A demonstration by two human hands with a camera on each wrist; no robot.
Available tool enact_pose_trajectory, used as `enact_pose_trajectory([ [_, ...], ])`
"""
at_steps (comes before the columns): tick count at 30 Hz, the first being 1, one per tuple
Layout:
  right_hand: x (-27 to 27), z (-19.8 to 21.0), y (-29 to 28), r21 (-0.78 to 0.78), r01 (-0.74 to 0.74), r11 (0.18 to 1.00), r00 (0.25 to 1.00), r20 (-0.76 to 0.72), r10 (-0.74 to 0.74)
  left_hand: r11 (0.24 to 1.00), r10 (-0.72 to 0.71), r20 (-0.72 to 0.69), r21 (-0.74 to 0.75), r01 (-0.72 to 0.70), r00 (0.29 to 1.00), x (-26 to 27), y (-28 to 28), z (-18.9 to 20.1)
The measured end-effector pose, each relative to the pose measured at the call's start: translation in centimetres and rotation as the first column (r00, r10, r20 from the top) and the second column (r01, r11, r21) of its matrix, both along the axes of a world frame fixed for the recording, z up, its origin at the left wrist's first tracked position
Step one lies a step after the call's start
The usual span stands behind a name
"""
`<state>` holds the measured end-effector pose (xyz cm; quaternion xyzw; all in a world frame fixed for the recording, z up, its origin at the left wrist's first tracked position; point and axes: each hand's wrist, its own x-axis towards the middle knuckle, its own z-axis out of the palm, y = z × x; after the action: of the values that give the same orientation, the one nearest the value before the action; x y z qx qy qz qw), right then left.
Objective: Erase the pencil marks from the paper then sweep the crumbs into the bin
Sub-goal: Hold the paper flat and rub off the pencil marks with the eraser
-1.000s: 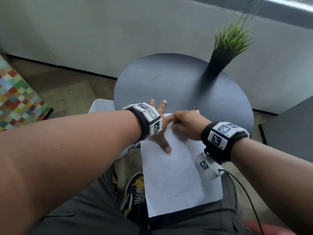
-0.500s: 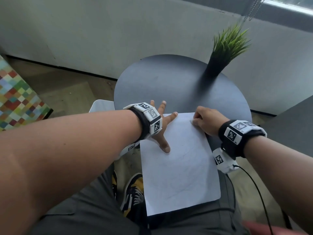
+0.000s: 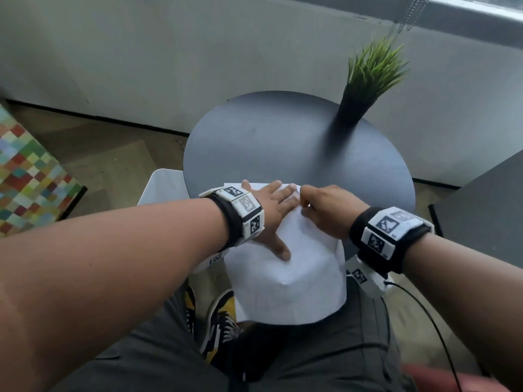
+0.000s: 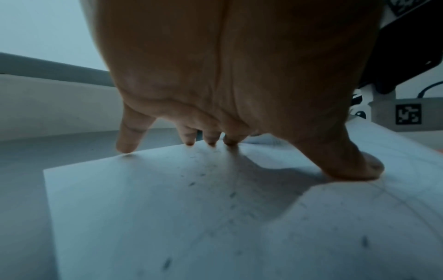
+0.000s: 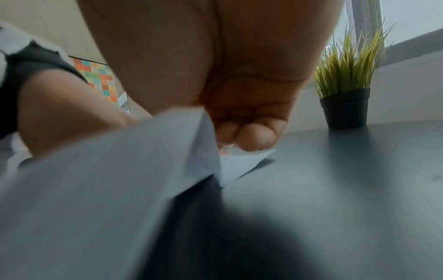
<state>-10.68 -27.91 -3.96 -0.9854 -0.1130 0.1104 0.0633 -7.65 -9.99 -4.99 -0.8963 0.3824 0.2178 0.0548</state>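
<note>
A white paper lies on the near edge of the round dark table and hangs over my lap. My left hand lies flat on its far left part with spread fingers. Dark crumbs and faint pencil lines dot the sheet. My right hand is curled at the far right corner. Under its fingertips shows a small pale piece, seemingly an eraser. The paper's right edge is buckled upward. The white bin stands on the floor to the table's left.
A green plant in a black pot stands at the table's far right. A colourful checkered block sits on the floor far left. A dark cabinet is at the right. My shoe shows below the paper.
My right hand went out to the paper's right edge and came back left, and the right edge now buckles up. My left hand has slid further onto the sheet.
</note>
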Motion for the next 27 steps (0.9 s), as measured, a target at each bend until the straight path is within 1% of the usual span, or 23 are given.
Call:
enact_pose_trajectory([
  [1,0.3,0.6,-0.5,-0.022,0.025,0.999,1.0,0.003,-0.025,1.0,0.005,-0.001,0.006,-0.005,1.0,0.0,0.0,0.0],
  [2,0.7,1.1,-1.1,-0.021,0.087,0.996,0.996,0.01,-0.087,1.0,0.008,0.0,0.012,-0.008,1.0,0.0,0.0,0.0],
  [4,1.1,1.8,-1.9,0.064,0.218,0.974,0.975,0.016,-0.22,1.0,0.006,0.018,0.016,-0.006,1.0,0.1,-0.1,0.2],
  [5,1.0,1.8,-1.8,0.128,0.254,0.959,0.967,-0.004,-0.256,1.0,0.004,0.033,0.017,-0.005,0.999,0.2,-0.2,0.3],
  [7,0.4,1.2,-1.0,0.198,0.285,0.938,0.957,-0.109,-0.268,1.0,0.001,0.065,0.022,-0.002,0.998,0.3,-0.4,0.5],
  [9,-0.5,0.4,-0.4,0.177,0.314,0.933,0.94,-0.198,-0.279,0.999,-0.011,0.09,0.033,0.008,0.996,0.5,-0.6,0.6],
  [12,-0.4,-0.1,-0.6,0.2,0.405,0.892,0.909,-0.196,-0.368,0.999,-0.023,0.099,0.042,0.019,0.995,1.0,-0.7,0.5],
  [14,0.1,-0.1,-0.5,0.219,0.439,0.871,0.896,-0.183,-0.405,0.998,-0.016,0.075,0.054,0.012,0.997,1.2,-0.7,0.5],
  [16,0.2,-0.1,0.2,0.207,0.408,0.889,0.912,-0.142,-0.385,0.998,-0.012,0.042,0.06,0.009,0.999,1.4,-0.7,0.1],
  [18,-0.3,-0.1,1.3,0.173,0.293,0.94,0.953,-0.132,-0.272,0.999,-0.013,0.025,0.041,0.012,1.0,1.4,-0.5,-0.3],
  [20,-0.7,0.0,1.9,0.152,0.188,0.97,0.97,-0.183,-0.16,1.0,-0.014,0.013,0.015,0.014,1.0,1.4,-0.2,-0.5],
  [21,-0.4,0.1,1.7,0.14,0.184,0.973,0.97,-0.187,-0.157,1.0,-0.014,0.009,0.008,0.014,1.0,1.4,-0.1,-0.6],
  [22,0.2,0.2,1.4,0.129,0.216,0.968,0.967,-0.165,-0.194,1.0,-0.014,0.005,0.005,0.014,1.0,1.4,-0.1,-0.7],
  [24,1.2,0.2,0.5,0.119,0.329,0.937,0.943,-0.096,-0.319,1.0,-0.015,0.012,0.003,0.015,1.0,1.5,-0.1,-1.0],
  [25,1.3,0.1,0.5,0.12,0.355,0.927,0.935,-0.073,-0.348,1.0,-0.015,0.016,-0.001,0.015,1.0,1.6,-0.1,-1.1],
  [26,1.0,0.1,0.9,0.122,0.332,0.935,0.943,-0.065,-0.327,1.0,-0.014,0.016,-0.009,0.014,1.0,1.6,0.0,-1.1],
  [27,0.5,0.1,1.6,0.126,0.267,0.955,0.963,-0.082,-0.259,1.0,-0.013,0.015,-0.018,0.013,1.0,1.6,0.1,-1.1],
])
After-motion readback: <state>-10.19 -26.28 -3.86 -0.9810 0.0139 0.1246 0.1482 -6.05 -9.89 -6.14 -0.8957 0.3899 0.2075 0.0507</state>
